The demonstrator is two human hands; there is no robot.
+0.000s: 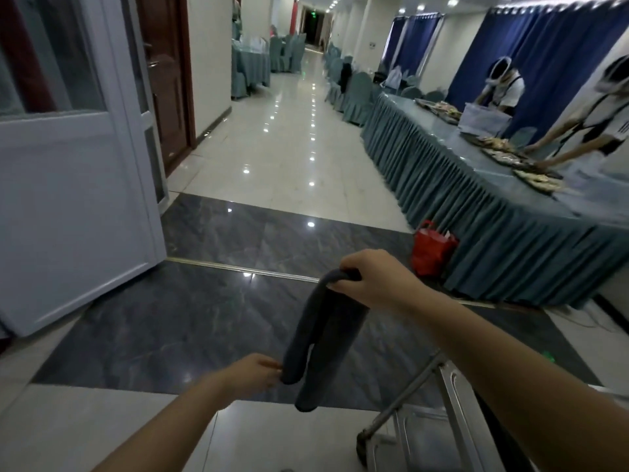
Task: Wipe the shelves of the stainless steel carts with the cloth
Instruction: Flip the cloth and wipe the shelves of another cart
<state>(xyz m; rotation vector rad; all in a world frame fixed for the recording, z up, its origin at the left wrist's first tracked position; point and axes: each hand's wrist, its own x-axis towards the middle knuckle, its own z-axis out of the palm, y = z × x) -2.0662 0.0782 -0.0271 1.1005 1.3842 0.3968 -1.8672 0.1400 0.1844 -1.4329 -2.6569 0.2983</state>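
1. Head view: R hand (369, 282) was raised mid-frame, fingers curled over the top fold of a dark grey cloth (323, 338), gripping it so both halves hung down in an upside-down U.
2. L hand (253, 374) sat lower & to the left, fingertips pinching the edge of the shorter hanging end of the cloth near its bottom; thumb and fingers were close together, though motion blur made the exact pinch hard to read.
3. The longer cloth end hung free, its tip over the pale floor tile just left of the cart.
4. Stainless steel cart (439, 417) showed only in part at bottom right, under the R forearm: a slanted handle bar, a shiny shelf w/ raised rim, and what looked like a black wheel at the lower corner. Cloth wasn't touching the cart; it hung just beside the handle.
5. Floor: dark marble band (190, 321) across the middle, glossy white tiles beyond running down a long hall.
6. White door (68, 199) stood open at left, w/ a brown wooden door (170, 80) behind it.
7. At right, a long table w/ teal pleated skirt (476, 199) carried trays of food; two people in white tops bent over it in front of blue curtains (544, 46).
8. A red bag (432, 248) sat on the floor against the table skirt, well apart from the hands.
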